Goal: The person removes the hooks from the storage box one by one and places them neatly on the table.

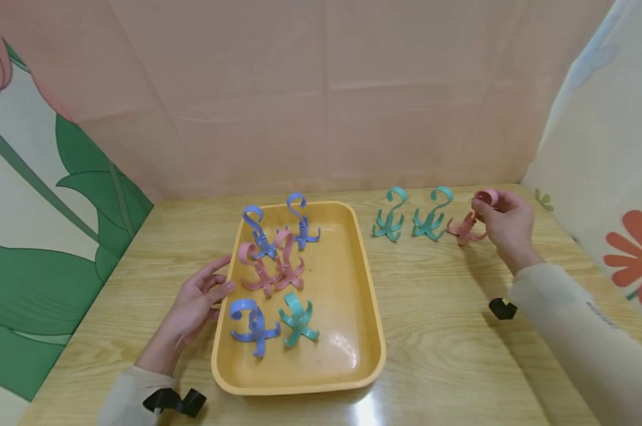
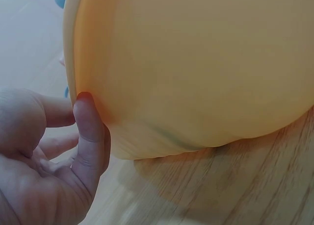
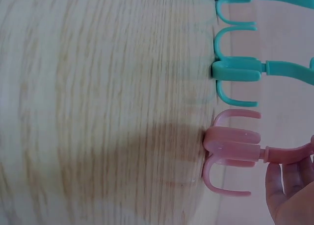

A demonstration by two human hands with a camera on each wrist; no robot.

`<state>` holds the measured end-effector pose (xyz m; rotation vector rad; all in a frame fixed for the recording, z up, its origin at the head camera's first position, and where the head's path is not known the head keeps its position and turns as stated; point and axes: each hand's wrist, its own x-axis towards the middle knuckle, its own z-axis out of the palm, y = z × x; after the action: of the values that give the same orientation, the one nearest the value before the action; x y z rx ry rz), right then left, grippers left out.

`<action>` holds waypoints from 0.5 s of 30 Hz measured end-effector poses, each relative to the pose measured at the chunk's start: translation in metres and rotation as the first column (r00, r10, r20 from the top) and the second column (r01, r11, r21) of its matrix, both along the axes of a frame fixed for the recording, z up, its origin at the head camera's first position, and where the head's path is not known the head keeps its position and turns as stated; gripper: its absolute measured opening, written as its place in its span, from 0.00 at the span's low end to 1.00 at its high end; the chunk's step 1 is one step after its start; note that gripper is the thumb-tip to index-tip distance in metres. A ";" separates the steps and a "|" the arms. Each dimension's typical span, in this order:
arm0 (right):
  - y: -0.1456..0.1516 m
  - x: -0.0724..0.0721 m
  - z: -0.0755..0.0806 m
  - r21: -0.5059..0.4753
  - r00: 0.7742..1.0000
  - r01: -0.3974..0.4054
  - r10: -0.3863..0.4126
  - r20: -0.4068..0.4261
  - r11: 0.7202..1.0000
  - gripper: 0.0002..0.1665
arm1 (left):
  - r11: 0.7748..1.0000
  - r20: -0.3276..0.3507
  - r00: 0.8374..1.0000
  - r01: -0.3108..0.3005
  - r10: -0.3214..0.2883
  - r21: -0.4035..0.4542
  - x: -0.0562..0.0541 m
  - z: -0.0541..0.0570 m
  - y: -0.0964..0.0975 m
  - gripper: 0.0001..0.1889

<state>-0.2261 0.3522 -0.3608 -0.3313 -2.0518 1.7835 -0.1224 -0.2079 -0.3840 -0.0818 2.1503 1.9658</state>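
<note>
My right hand [image 1: 507, 225] grips the curved top of a pink multi-prong hook [image 1: 465, 229] at the far right of the table. In the right wrist view, that pink hook [image 3: 233, 144] stands upright with its prongs at the tabletop. Two green hooks [image 1: 389, 226] [image 1: 428, 225] stand in a row just left of it. My left hand [image 1: 195, 302] pinches the left rim of a yellow tray [image 1: 375, 307], thumb over the edge. The left wrist view shows its fingers [image 2: 89, 119] against the tray's side wall [image 2: 196, 68].
Inside the tray sit three blue hooks [image 1: 257, 328] [image 1: 264, 244] [image 1: 303, 232], two pink hooks [image 1: 262, 278] [image 1: 289, 269] and one green hook [image 1: 299, 322], all toward its left half. A pink cloth backdrop [image 1: 321, 118] rises behind the wooden table [image 1: 432, 355], with patterned sheets at both sides.
</note>
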 end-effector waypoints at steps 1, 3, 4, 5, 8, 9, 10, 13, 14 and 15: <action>0.000 0.000 0.000 0.019 1.000 0.000 0.000 0.010 1.000 0.12 | 1.000 0.001 1.000 -0.001 0.001 -0.003 0.000 0.000 0.000 0.32; 0.000 -0.002 -0.001 0.054 1.000 0.004 -0.006 0.030 0.999 0.13 | 1.000 0.003 1.000 0.000 0.000 -0.006 0.000 0.000 0.000 0.32; 0.000 -0.002 -0.002 0.070 0.999 0.005 -0.007 0.039 0.998 0.13 | 1.000 0.003 1.000 0.001 -0.001 -0.007 -0.001 0.000 0.000 0.32; 0.000 -0.002 -0.002 0.082 0.999 0.006 -0.010 0.048 0.997 0.14 | 1.000 0.005 1.000 -0.001 0.001 -0.006 -0.001 0.000 0.000 0.32; 0.000 -0.002 -0.003 0.117 0.998 0.006 -0.014 0.067 0.993 0.16 | 1.000 0.011 1.000 -0.006 0.006 -0.004 -0.002 -0.001 0.000 0.31; 0.000 -0.003 -0.003 0.122 0.998 0.003 -0.012 0.068 0.993 0.17 | 1.000 0.009 1.000 -0.002 0.003 -0.006 -0.002 -0.002 0.000 0.31; 0.000 -0.003 -0.004 0.132 0.997 0.004 -0.013 0.071 0.991 0.17 | 1.000 0.010 1.000 -0.004 0.004 -0.005 -0.002 -0.002 0.000 0.31; -0.001 -0.003 -0.004 0.150 0.997 -0.003 -0.009 0.074 0.989 0.20 | 1.000 0.007 1.000 -0.005 0.005 -0.006 -0.002 -0.003 0.000 0.31; -0.001 -0.004 -0.004 0.160 0.997 -0.003 -0.009 0.075 0.987 0.21 | 1.000 0.006 1.000 -0.004 0.004 -0.007 -0.002 -0.003 0.000 0.31; -0.001 -0.004 -0.004 0.176 0.997 -0.003 -0.011 0.079 0.984 0.21 | 1.000 0.003 1.000 -0.001 0.001 -0.008 -0.002 -0.003 0.000 0.31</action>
<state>-0.2297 0.3511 -0.3645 -0.3594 -2.2436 1.5956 -0.1241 -0.2083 -0.3867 -0.0874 2.1565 1.9569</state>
